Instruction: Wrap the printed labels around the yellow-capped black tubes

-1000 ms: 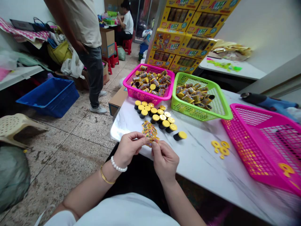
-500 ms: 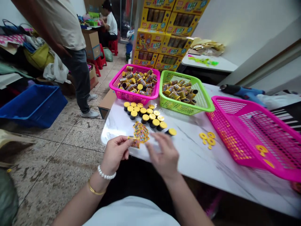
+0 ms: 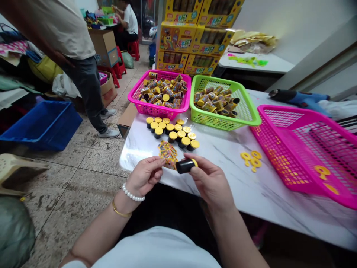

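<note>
My right hand (image 3: 209, 181) grips a small black canister with a yellow cap (image 3: 185, 165), held sideways just above the table's near edge. My left hand (image 3: 146, 175) is beside it with thumb and fingers pinched; what it pinches is hidden, though it held a sticker a moment ago. A small pile of colourful stickers (image 3: 167, 151) lies on the white marble table (image 3: 223, 178) just beyond my hands. Several more yellow-capped black canisters (image 3: 173, 132) stand upright in a cluster behind the stickers.
A pink basket (image 3: 158, 108) and a green basket (image 3: 248, 115) hold labelled canisters. A large pink basket (image 3: 306, 149) sits right, yellow rings (image 3: 252, 160) beside it. A person (image 3: 69, 48) stands left near a blue crate (image 3: 41, 124); another sits far back.
My right hand reached out to the lone canister lying on the table, picked it up and brought it back towards my left hand. The camera view shifted slightly.
</note>
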The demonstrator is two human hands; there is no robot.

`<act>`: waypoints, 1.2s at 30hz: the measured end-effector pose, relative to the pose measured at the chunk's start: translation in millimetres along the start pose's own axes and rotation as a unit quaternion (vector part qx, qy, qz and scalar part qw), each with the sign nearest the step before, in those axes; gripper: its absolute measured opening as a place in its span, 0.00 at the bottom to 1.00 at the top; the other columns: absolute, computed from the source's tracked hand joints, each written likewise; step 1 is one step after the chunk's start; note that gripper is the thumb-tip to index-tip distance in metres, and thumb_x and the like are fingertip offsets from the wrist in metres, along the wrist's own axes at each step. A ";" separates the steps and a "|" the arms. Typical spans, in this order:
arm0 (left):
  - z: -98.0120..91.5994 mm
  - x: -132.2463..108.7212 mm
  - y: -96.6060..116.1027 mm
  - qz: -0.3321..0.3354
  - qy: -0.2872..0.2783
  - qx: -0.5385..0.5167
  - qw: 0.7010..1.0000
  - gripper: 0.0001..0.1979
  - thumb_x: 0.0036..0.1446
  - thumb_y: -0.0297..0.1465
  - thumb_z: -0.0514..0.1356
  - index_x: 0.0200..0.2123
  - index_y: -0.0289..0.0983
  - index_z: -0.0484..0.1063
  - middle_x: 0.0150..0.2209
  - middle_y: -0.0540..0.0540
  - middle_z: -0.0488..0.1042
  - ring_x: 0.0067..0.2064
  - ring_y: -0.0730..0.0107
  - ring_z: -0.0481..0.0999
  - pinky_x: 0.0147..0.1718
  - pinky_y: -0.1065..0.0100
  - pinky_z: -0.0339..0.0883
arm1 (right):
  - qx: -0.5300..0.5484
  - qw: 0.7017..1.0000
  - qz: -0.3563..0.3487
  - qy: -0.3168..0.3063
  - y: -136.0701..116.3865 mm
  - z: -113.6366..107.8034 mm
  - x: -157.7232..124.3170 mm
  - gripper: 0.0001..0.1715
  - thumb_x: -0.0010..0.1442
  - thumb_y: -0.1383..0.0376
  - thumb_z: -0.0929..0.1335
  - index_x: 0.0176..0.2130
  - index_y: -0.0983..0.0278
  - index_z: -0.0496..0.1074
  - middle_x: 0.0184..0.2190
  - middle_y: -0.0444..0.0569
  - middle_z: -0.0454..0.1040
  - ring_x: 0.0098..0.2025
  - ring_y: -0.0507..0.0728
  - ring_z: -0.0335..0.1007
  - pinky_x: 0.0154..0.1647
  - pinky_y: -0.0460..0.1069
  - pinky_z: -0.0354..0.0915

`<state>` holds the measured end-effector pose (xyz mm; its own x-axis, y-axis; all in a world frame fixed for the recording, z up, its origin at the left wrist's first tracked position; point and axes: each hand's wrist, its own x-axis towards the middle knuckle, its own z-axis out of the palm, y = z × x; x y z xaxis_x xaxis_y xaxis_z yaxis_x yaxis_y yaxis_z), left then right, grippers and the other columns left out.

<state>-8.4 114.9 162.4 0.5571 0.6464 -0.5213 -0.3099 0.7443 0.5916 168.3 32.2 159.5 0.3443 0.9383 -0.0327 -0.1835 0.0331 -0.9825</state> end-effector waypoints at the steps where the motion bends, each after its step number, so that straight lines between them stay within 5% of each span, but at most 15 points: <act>1: 0.0 1.0 -0.1 -0.001 -0.005 -0.003 1.000 0.19 0.38 0.31 0.76 0.30 0.31 0.72 0.19 0.55 0.66 0.16 0.88 0.57 0.13 0.82 0.36 | -0.004 1.000 0.001 -0.005 0.7 4.1 0.6 0.26 0.48 0.50 0.78 0.43 0.59 0.81 0.40 0.51 0.82 0.41 0.61 0.78 0.46 0.56 0.73; 12: 2.6 4.4 -6.1 0.021 -0.026 0.006 0.999 0.24 0.35 0.37 0.77 0.31 0.32 0.69 0.21 0.55 0.68 0.15 0.88 0.58 0.13 0.81 0.36 | -0.096 0.994 -0.052 0.013 0.7 6.9 3.3 0.19 0.54 0.55 0.76 0.43 0.60 0.81 0.39 0.50 0.82 0.41 0.60 0.78 0.46 0.56 0.74; 17: 0.8 6.8 -8.1 0.024 -0.036 0.007 0.999 0.23 0.38 0.37 0.76 0.32 0.31 0.71 0.25 0.52 0.71 0.16 0.88 0.59 0.13 0.80 0.36 | -0.204 0.966 -0.136 0.080 0.7 17.8 -3.1 0.16 0.57 0.59 0.74 0.46 0.60 0.78 0.42 0.50 0.77 0.42 0.58 0.76 0.48 0.54 0.74; 21: -0.2 5.5 -9.4 0.031 -0.029 0.000 0.999 0.23 0.37 0.37 0.76 0.32 0.30 0.73 0.26 0.50 0.72 0.17 0.88 0.60 0.12 0.80 0.37 | -0.123 0.987 -0.098 0.036 0.1 23.6 -5.7 0.15 0.57 0.59 0.74 0.44 0.60 0.77 0.51 0.53 0.74 0.41 0.58 0.78 0.43 0.54 0.78; 24: 0.5 2.8 -10.3 0.035 -0.029 -0.004 0.999 0.24 0.37 0.37 0.77 0.32 0.30 0.73 0.24 0.52 0.70 0.16 0.87 0.60 0.11 0.81 0.38 | -0.080 0.995 -0.056 -0.001 -1.1 23.2 -8.2 0.15 0.58 0.58 0.74 0.45 0.60 0.75 0.48 0.52 0.78 0.37 0.58 0.79 0.38 0.53 0.79; 30: 5.1 0.0 -6.7 0.025 -0.045 -0.042 0.998 0.23 0.36 0.34 0.77 0.30 0.32 0.70 0.21 0.55 0.68 0.15 0.88 0.57 0.10 0.82 0.38 | -0.146 0.975 -0.166 0.005 -3.8 16.8 -13.3 0.13 0.58 0.64 0.74 0.46 0.58 0.77 0.41 0.49 0.80 0.41 0.57 0.78 0.43 0.49 0.76; 36: 7.0 -5.1 -10.2 0.032 -0.049 -0.026 0.998 0.24 0.36 0.37 0.76 0.31 0.36 0.67 0.20 0.56 0.67 0.15 0.86 0.52 0.11 0.79 0.37 | -0.118 0.979 -0.163 -0.024 -7.5 11.9 -15.4 0.16 0.59 0.65 0.73 0.49 0.56 0.77 0.48 0.51 0.79 0.48 0.60 0.78 0.47 0.50 0.76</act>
<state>-2.6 102.8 163.4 0.6063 0.6758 -0.4192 -0.3853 0.7108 0.5885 153.4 21.7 169.6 0.3040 0.9065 0.2929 0.1496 0.2583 -0.9544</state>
